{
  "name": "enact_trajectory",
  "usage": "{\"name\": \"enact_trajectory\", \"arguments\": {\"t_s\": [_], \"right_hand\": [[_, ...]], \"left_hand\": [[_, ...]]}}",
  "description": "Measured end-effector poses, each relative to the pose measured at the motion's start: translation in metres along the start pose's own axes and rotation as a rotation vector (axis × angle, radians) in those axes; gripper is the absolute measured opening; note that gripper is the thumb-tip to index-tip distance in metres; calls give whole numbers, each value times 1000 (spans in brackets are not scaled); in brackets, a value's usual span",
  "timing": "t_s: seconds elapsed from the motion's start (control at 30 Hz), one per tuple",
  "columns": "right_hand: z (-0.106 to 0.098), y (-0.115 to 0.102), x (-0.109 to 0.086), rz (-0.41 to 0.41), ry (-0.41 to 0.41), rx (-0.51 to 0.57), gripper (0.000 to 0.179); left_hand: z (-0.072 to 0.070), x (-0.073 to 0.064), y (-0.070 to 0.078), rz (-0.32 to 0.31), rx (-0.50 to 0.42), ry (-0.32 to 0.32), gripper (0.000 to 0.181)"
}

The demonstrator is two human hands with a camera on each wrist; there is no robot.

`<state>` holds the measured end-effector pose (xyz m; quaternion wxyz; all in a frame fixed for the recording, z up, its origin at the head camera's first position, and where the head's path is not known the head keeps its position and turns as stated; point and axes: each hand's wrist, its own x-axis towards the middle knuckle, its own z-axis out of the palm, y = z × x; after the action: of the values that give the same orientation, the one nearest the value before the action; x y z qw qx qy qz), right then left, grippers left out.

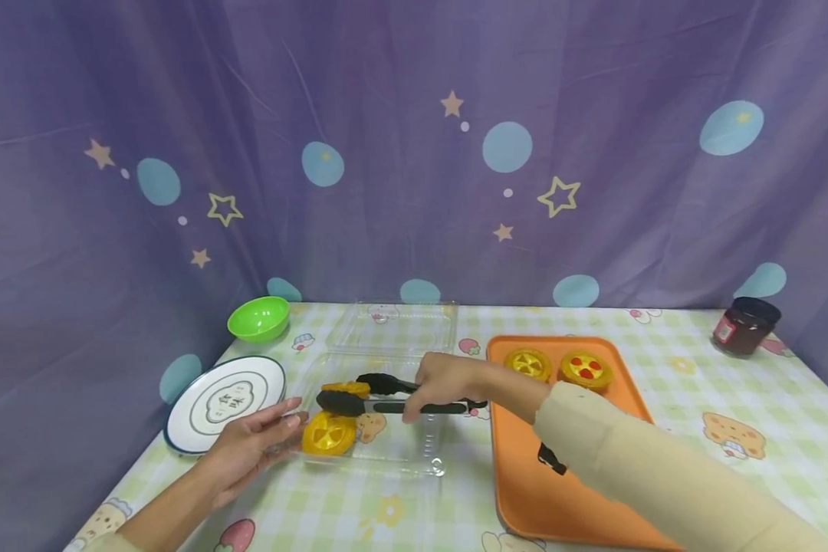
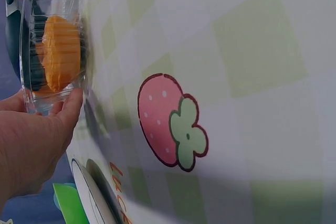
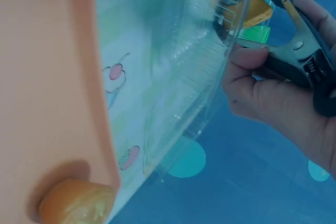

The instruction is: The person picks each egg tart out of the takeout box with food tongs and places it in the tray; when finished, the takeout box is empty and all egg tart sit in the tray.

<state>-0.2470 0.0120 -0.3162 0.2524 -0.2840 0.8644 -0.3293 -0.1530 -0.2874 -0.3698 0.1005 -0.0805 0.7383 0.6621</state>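
Note:
My right hand (image 1: 445, 381) grips black-and-silver tongs (image 1: 421, 408) above a clear plastic container (image 1: 407, 452). The tong heads lie either side of a yellow tart (image 1: 346, 388), seen edge-on and partly covered; whether they squeeze it cannot be told. Closer to the front, a second yellow tart (image 1: 329, 435) lies face up at the container's left end. My left hand (image 1: 255, 442) touches that end with fingers extended. In the left wrist view its thumb rests against the clear wall beside an orange-yellow tart (image 2: 62, 53). The right wrist view shows the tongs (image 3: 296, 45) beside a tart (image 3: 256, 11).
The container's raised clear lid (image 1: 393, 326) is at the back. On the orange tray (image 1: 531, 491) are two tarts, one with red spots (image 1: 586, 370), and a small black object (image 1: 551, 458). A white plate (image 1: 210, 399), green bowl (image 1: 259, 319) and dark jar (image 1: 745, 328) stand around.

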Motion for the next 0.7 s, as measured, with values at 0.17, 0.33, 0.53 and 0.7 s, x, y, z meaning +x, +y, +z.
{"name": "enact_trajectory", "arguments": {"t_s": [0.17,0.33,0.53,0.7], "right_hand": [[3,3,1,-14,27,19,57],[4,4,1,-23,52,29,58],[4,6,-1,-54,74,31,60],[-3,7,-8,-108,97,9,54]], "left_hand": [[-1,1,1,-11,-5,2,65],[0,1,1,-17,-5,10,65],[1,0,1,-18,-1,10,64],[1,0,0,-6,-1,10,64]]}}
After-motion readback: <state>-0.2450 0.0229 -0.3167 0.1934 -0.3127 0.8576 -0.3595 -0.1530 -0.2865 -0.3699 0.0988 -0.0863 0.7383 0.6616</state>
